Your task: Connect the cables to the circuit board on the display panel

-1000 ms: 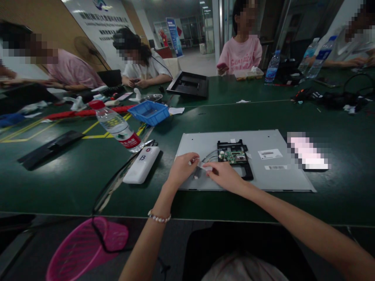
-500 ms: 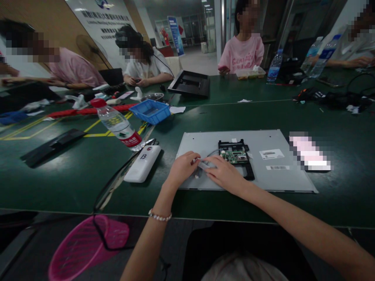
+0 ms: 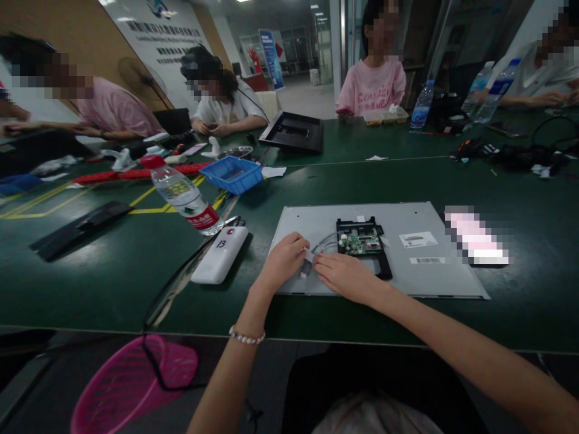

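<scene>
A grey flat metal panel [image 3: 312,217] lies on the table, a black plastic bracket [image 3: 386,265] with a green circuit board [image 3: 357,242] upon it. Thin grey cables [image 3: 328,241] curve leftward from the board toward my fingers. Over the panel's left part, my left hand [image 3: 286,260] pinches one end of a small pale strip [image 3: 309,255] that looks like tape. At the strip's other end, the fingers of my right hand [image 3: 346,274] are closed on it. Below the strip, a white connector end [image 3: 304,274] of the cables shows. My fingertips partly hide the strip.
Left of the panel are a white power bank [image 3: 221,256], a black cable [image 3: 174,277] and a tilted water bottle [image 3: 185,196]. A phone [image 3: 477,235] lies to the right. Beyond stand a blue basket [image 3: 233,176] and a black frame [image 3: 294,129]. Several people sit around the table.
My right fingers, spread apart before, have drawn together on the pale strip. My left fingers have curled in more. The grey cables show more plainly between hand and board.
</scene>
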### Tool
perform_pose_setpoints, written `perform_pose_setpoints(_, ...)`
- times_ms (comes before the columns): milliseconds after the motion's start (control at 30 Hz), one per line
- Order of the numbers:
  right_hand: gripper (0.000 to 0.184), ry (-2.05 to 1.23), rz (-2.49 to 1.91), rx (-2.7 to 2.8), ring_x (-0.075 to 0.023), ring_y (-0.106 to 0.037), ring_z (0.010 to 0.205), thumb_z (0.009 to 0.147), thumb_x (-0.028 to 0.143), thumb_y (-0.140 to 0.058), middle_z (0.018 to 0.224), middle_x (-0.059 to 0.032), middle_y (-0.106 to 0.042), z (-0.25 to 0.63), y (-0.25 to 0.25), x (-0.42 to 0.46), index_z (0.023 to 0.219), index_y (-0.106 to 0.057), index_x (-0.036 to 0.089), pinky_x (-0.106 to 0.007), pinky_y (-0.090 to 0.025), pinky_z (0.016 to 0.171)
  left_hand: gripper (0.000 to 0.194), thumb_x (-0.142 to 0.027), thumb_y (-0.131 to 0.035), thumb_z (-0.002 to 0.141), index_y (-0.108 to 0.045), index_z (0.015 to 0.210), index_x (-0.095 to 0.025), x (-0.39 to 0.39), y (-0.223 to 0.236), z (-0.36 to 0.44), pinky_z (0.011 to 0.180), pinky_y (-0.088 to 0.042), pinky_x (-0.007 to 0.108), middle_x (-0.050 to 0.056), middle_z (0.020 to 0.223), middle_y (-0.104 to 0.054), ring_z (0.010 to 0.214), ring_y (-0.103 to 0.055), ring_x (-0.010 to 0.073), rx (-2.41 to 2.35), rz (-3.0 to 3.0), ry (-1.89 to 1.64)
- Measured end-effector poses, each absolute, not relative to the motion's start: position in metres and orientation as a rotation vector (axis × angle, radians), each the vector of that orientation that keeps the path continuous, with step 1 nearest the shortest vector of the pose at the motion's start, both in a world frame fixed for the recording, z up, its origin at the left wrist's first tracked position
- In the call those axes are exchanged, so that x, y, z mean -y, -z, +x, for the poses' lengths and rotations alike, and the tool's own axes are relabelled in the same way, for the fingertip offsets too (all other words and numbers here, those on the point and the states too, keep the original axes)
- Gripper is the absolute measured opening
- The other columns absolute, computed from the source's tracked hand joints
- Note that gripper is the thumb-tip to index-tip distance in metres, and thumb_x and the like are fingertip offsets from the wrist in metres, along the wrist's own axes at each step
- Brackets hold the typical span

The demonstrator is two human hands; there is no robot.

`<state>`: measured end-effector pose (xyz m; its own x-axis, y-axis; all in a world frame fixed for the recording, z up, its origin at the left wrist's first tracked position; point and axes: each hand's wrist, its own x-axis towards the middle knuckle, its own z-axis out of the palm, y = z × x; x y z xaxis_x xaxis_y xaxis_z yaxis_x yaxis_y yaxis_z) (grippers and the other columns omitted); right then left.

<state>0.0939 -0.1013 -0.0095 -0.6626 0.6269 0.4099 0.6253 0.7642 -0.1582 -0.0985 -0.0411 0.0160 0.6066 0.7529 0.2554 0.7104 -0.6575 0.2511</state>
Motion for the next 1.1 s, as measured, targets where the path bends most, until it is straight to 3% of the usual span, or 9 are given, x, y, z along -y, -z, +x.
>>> perform_pose_setpoints(200, 0.031, -0.042, -0.974, 2.498, -0.0197, -0.052, 0.118, 0.092, 0.016, -0.04, 0.122, -0.0145, -0.06, 0.095, 0.005, 0.104, 0.115, -0.059, 0.008, -0.033, -0.04, 0.102, 0.014, -0.021, -0.046, 0.088, -0.06, 0.091, -0.019, 0.046, -0.023, -0.099, 0.068, -0.044, 0.026, 0.002, 0.085, -0.058, 0.073, -0.055, 0.0137, -1.169, 2.511, -0.479)
perform_pose_setpoints(333, 0.033, -0.033, -0.987, 2.508, -0.0203, -0.054, 0.115, 0.092, 0.014, -0.038, 0.123, -0.0153, -0.06, 0.095, 0.002, 0.106, 0.117, -0.058, 0.007, -0.034, -0.04, 0.102, 0.01, -0.022, -0.054, 0.083, -0.059, 0.091, -0.019, 0.045, -0.024, -0.101, 0.07, -0.045, 0.027, 0.001, 0.084, -0.057, 0.074, -0.055, 0.0137, -1.111, 2.455, -0.455)
perform_pose_setpoints(667, 0.031, -0.005, -1.03, 2.572, -0.02, -0.056, 0.112, 0.093, 0.013, -0.037, 0.116, -0.0154, -0.063, 0.097, -0.001, 0.112, 0.115, -0.058, 0.008, -0.034, -0.043, 0.096, 0.012, -0.024, -0.056, 0.08, -0.057, 0.092, -0.02, 0.043, -0.016, -0.102, 0.072, -0.044, 0.029, 0.001, 0.083, -0.054, 0.076, -0.053, 0.0147, -1.073, 2.41, -0.52)
perform_pose_setpoints(900, 0.027, -0.001, -1.069, 2.602, -0.0204, -0.061, 0.101, 0.093, 0.013, -0.038, 0.102, -0.0137, -0.067, 0.099, -0.007, 0.116, 0.101, -0.063, 0.009, -0.034, -0.045, 0.089, 0.017, -0.026, -0.06, 0.077, -0.054, 0.092, -0.019, 0.044, -0.016, -0.1, 0.07, -0.042, 0.029, 0.001, 0.083, -0.053, 0.076, -0.051, 0.0151, -1.08, 2.391, -0.531)
perform_pose_setpoints(1100, 0.027, 0.011, -1.056, 2.66, -0.0235, -0.06, 0.103, 0.092, 0.023, -0.043, 0.107, -0.0171, -0.066, 0.1, -0.015, 0.122, 0.104, -0.061, 0.007, -0.036, -0.045, 0.089, 0.015, -0.026, -0.059, 0.078, -0.053, 0.091, -0.02, 0.045, -0.015, -0.099, 0.07, -0.042, 0.029, 0.0, 0.083, -0.052, 0.076, -0.05, 0.0151, -1.089, 2.395, -0.524)
